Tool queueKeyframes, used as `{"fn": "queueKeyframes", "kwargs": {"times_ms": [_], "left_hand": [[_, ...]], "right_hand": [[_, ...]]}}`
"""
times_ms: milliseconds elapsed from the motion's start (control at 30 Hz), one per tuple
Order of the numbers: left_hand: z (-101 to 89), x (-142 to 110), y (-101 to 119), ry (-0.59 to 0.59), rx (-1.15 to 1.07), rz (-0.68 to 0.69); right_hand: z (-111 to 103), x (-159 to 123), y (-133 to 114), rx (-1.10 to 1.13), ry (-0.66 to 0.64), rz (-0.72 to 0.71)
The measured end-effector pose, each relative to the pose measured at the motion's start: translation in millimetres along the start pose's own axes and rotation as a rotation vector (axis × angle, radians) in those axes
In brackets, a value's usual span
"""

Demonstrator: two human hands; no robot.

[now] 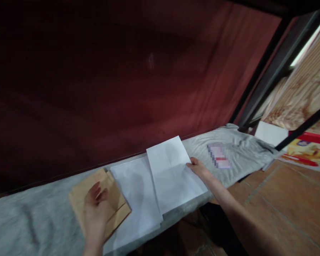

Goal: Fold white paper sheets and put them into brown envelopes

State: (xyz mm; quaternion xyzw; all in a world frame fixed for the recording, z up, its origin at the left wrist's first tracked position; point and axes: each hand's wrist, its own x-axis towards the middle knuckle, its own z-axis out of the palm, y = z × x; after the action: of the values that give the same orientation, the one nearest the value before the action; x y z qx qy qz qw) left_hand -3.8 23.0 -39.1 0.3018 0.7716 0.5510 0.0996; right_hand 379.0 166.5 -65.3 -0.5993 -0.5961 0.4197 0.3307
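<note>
My right hand (197,166) grips the right edge of a white sheet of paper (173,177), thumb on top. This sheet partly overlaps a stack of white paper (137,199) to its left. Over some brown paper envelopes (116,193) at the left hovers my left hand (97,204), its fingers half curled and slightly apart, with nothing seen in them. Whether it touches the envelopes I cannot tell. The envelopes lie in a pile, overlapping the left side of the white stack.
A grey cloth (29,217) covers the long narrow surface. On it, to the right, lies a blurred-out pinkish item (219,156). Behind stands a dark red panel (138,81). At the right are dark metal bars, a white box (271,134), a red-and-yellow package (309,151) and tiled floor (290,202).
</note>
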Motion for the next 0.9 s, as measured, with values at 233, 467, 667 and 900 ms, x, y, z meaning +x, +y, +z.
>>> {"fn": "queueKeyframes", "kwargs": {"times_ms": [233, 467, 667, 900], "left_hand": [[100.1, -125, 12, -0.589, 0.296, 0.703], [117.7, -136, 4, -0.507, 0.837, 0.906], [109.7, -122, 25, -0.52, 1.02, 0.888], [105.5, -122, 35, -0.459, 1.101, 0.889]], "right_hand": [[-16, 17, 21, -0.099, 0.059, 0.018], [-17, 27, 31, -0.204, 0.031, -0.058], [-25, 33, 37, -0.257, 0.045, -0.083], [-19, 31, 39, -0.284, 0.057, -0.13]]}}
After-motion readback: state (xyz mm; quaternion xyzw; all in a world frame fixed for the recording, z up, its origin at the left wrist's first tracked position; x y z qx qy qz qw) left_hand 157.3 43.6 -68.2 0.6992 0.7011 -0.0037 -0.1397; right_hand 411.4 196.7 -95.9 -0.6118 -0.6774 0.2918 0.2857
